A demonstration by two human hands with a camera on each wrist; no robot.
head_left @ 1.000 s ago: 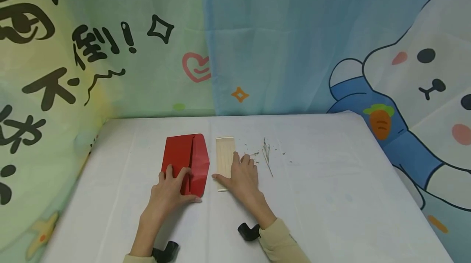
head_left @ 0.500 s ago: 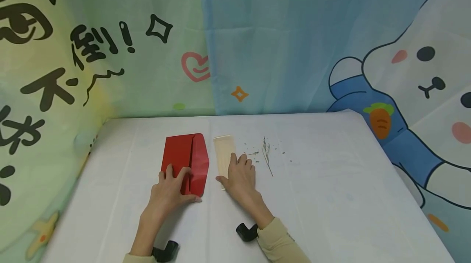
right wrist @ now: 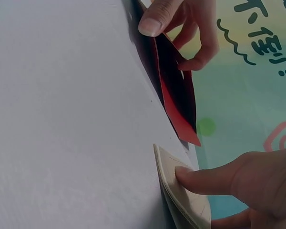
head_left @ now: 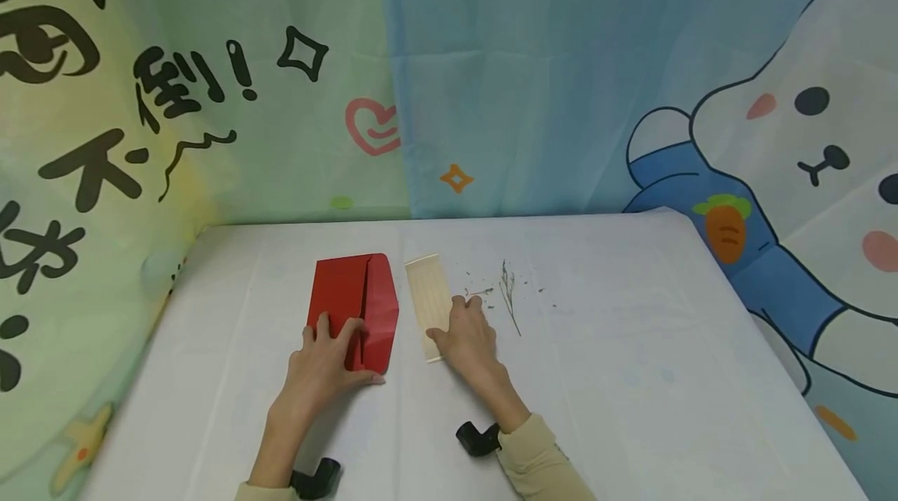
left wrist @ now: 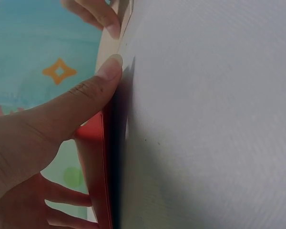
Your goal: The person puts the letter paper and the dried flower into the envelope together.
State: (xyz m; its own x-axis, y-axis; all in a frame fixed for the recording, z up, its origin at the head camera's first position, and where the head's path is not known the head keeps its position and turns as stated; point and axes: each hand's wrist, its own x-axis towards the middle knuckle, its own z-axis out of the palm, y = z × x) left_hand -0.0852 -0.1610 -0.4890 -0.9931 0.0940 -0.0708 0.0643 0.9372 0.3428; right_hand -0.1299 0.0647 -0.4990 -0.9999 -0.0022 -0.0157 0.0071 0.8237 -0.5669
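Note:
A red envelope lies on the table, its flap toward the right. My left hand holds its near end, thumb at the near right corner and a fingertip at the opening; in the right wrist view the envelope gapes between its layers. Just right of it, a pale, flat, layered rectangular piece lies slightly tilted. My right hand grips its right side, and the right wrist view shows the thumb on its face. The other fingers' contact is partly hidden.
A dried sprig and small scattered bits lie right of the pale piece on the white-covered table. A printed curtain hangs behind the table. Black fittings show at both wrists.
The pale piece has turned, its far end shifting left and its near end right. My right hand has shifted right along with its near end. The left hand and envelope look unmoved.

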